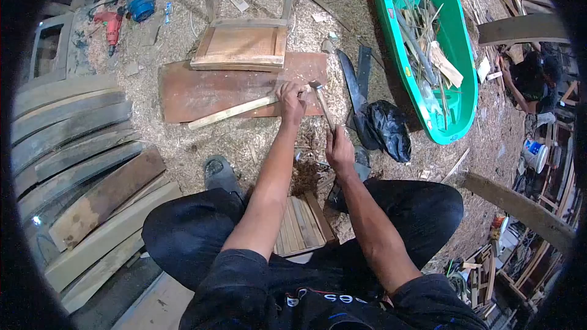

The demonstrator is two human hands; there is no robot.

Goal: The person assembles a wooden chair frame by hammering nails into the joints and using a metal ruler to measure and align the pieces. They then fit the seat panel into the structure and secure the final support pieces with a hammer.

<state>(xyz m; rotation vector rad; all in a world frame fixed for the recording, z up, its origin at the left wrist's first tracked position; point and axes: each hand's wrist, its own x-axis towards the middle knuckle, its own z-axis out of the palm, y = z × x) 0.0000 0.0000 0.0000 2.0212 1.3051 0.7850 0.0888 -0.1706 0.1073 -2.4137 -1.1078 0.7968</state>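
My left hand (pixel 291 101) is closed around a pale wooden strip (pixel 229 114) near its right end. That strip lies slantwise over a flat reddish-brown board (pixel 189 88) on the ground. In my right hand (pixel 340 151) is a hammer (pixel 325 109), gripped low on its handle. The hammer's head is up beside the strip's right end, just right of my left fingers. Beyond my hands, a wooden chair-like frame with a panel (pixel 238 43) rests on the far part of the board.
A green tub (pixel 420 101) of wood scraps stands at right, near a black plastic bag (pixel 389 129) and a long dark blade (pixel 348 75). Curved planks (pixel 79 125) are stacked left. A red drill (pixel 110 27) and blue power tool (pixel 140 3) lie upper left. Another person (pixel 535 79) is far right.
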